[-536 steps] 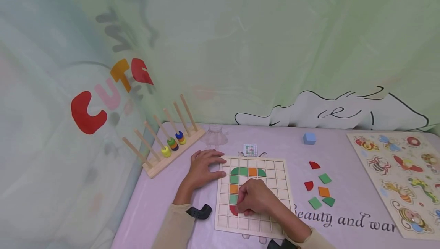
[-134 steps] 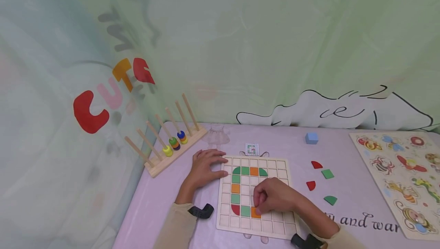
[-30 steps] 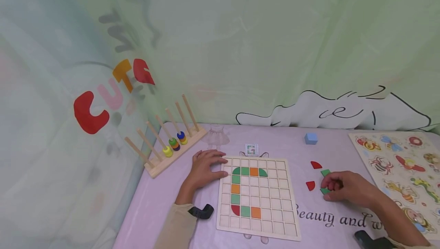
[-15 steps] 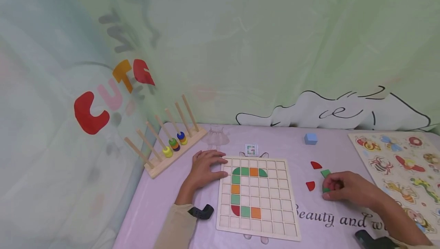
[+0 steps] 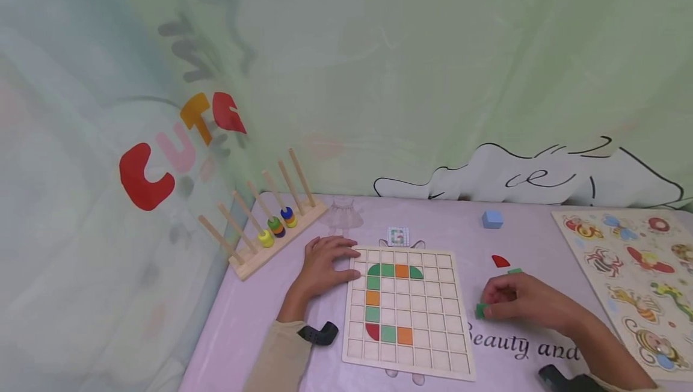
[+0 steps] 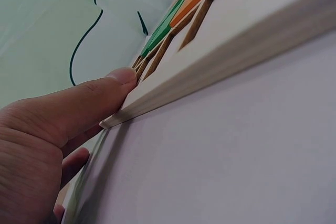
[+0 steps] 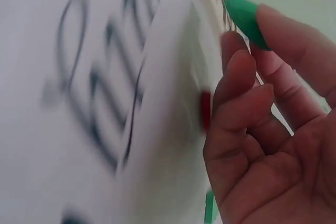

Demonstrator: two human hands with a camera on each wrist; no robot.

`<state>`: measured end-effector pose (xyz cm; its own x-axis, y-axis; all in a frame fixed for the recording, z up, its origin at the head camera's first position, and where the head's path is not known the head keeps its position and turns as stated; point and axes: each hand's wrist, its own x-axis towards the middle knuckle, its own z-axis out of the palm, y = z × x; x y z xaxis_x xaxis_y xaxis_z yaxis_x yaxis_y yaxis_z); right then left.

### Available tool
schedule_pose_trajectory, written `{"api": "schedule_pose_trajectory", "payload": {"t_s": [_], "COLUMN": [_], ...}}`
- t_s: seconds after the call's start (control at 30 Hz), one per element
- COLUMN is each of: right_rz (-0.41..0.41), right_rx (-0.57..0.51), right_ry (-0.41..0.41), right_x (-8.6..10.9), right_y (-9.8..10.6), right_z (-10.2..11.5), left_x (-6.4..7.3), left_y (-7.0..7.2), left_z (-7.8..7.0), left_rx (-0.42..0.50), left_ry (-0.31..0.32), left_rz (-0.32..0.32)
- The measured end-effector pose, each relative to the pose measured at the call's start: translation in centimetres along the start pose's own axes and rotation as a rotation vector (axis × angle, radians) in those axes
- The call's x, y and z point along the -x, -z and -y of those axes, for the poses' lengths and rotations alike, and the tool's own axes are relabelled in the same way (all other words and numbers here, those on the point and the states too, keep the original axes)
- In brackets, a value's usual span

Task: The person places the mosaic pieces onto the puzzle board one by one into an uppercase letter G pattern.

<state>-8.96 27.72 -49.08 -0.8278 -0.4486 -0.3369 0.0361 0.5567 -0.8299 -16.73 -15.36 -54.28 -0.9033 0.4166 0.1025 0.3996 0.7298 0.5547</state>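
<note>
Between thumb and fingertips, my right hand (image 5: 530, 305) pinches a green quarter-circle tile (image 7: 247, 19), raised just right of the wooden grid board (image 5: 441, 339). My left hand (image 5: 323, 264) rests at the board's upper left edge, its thumb (image 6: 118, 80) on the rim and the fingers spread. Green and orange squares, green quarter-circles and a red quarter-circle (image 5: 372, 331) form a C-like outline in the grid. Past the right hand lie a red quarter-circle tile (image 5: 500, 261) and a partly hidden green square tile (image 5: 515, 270); another red tile (image 7: 205, 111) shows in the right wrist view.
A small pattern card (image 5: 399, 236) lies behind the board. At the left stands a wooden peg rack (image 5: 254, 261) with coloured rings. A blue cube (image 5: 492, 219) sits at the back right, and a picture puzzle board (image 5: 587, 275) lies at the far right.
A green and an orange square have joined the grid's lower row. My right hand went from there to the loose tiles, and now moves left with the green quarter-circle tile. The left hand stays put.
</note>
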Motion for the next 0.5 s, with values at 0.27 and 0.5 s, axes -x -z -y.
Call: {"api": "schedule_pose_trajectory", "payload": {"t_s": [0.27, 0.5], "right_rz": [0.057, 0.063], "right_rx": [0.007, 0.049], "right_ry": [0.026, 0.024], "right_x": [-1.6, -2.9], "right_y": [-2.9, -5.0], "right_z": [2.6, 3.8], "left_x": [0.0, 0.0], "left_y": [0.0, 0.0], "left_z": [-0.2, -0.1], "left_rx": [0.002, -0.001], "left_ry": [0.009, -0.001], "left_rz": [0.011, 0.004]}}
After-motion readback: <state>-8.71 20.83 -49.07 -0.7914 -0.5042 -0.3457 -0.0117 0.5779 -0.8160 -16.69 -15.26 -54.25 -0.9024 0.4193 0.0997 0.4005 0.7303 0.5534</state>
